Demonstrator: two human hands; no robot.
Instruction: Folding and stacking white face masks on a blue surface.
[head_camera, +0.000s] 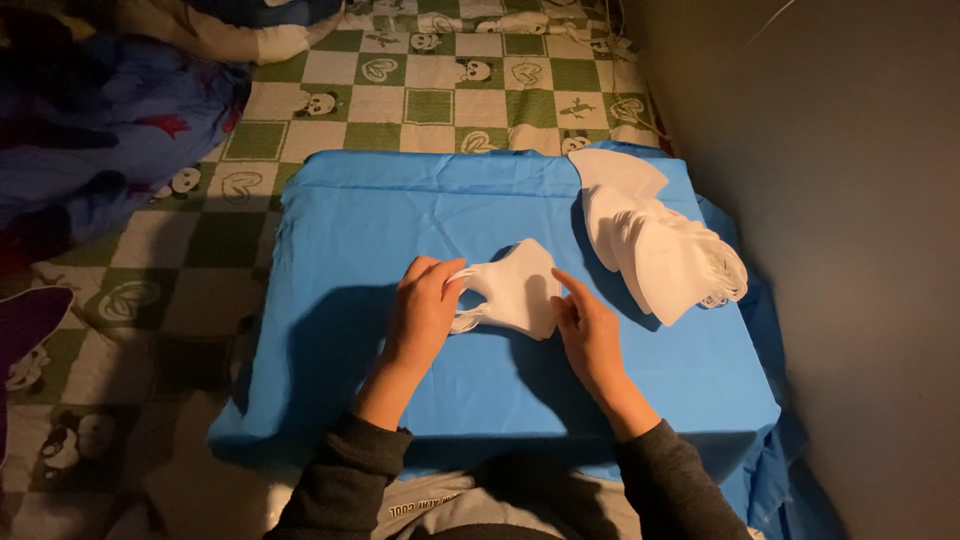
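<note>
Blue cloth over a low surface: the left half and the far left corner are left bare, open to a hand. The near edge is taken up by both forearms. Far right corner is blocked by a fanned stack of white masks, reaching to the right edge. A narrow strip of bare cloth is seen between that stack and the small white mask pile at centre. Right side is closed off by a grey wall. Left of the cloth, checkered bedding and a blue quilt are heaped.

Mask mid-cloth; mask stack right.
</note>
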